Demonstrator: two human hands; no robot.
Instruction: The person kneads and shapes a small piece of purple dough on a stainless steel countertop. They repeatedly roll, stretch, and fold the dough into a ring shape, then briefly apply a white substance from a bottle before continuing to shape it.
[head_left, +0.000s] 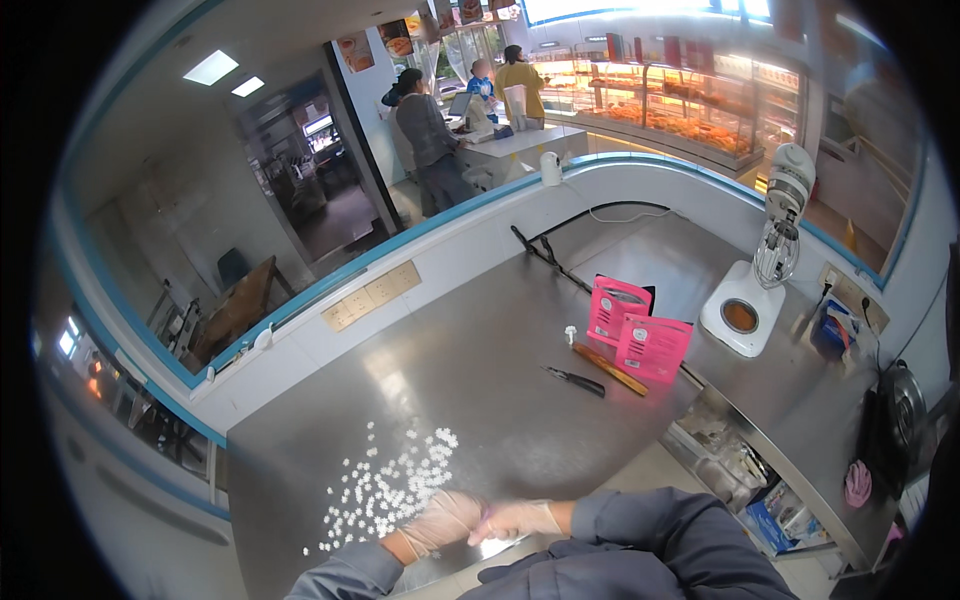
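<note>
My left hand (444, 525) and my right hand (517, 520), both in thin clear gloves, meet at the near edge of the steel worktop (487, 420). A small purplish thing shows where their fingers touch; what it is, and which hand holds it, I cannot tell. Many small white flower-shaped pieces (390, 487) lie scattered on the steel just beyond and left of my left hand. Farther off to the right lie a black-handled tool (576, 381), perhaps pliers or scissors, and a wooden rolling pin (609, 369), beside two pink pouches (654, 346) standing upright.
A white stand mixer (742, 315) with a wire whisk stands at the back right. A blue-framed window (465, 210) runs behind the worktop, with people and lit bakery shelves beyond it. Below right, an open drawer or shelf (750, 480) holds packages. A pink cloth (857, 484) lies far right.
</note>
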